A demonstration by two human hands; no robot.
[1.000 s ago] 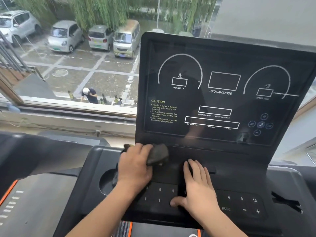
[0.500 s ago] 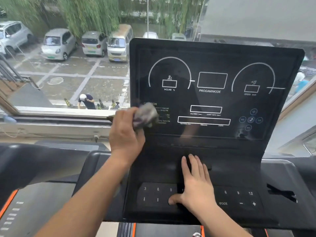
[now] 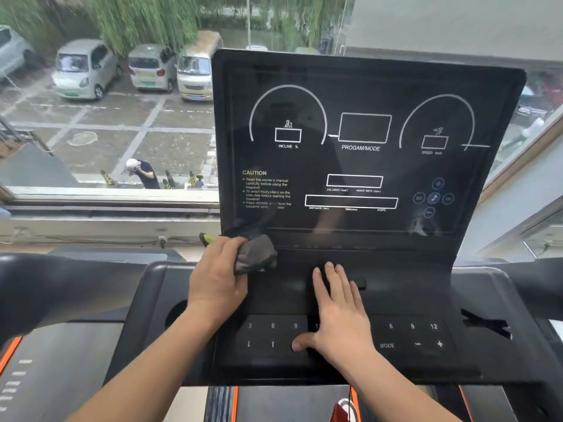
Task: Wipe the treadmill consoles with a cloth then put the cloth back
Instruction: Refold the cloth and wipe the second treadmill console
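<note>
The fingers of the left hand are curled round a crumpled grey cloth, held at the lower-left corner of the black treadmill console. The right hand is laid flat on the keypad. Overlapping strokes with even pressure are advised.

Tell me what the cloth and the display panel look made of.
Cloth: soft grey fabric, possibly microfibre; it bunches and creases in the left hand. Display panel: glossy black plastic or glass, cannot tell which; it shows faint reflections.
</note>
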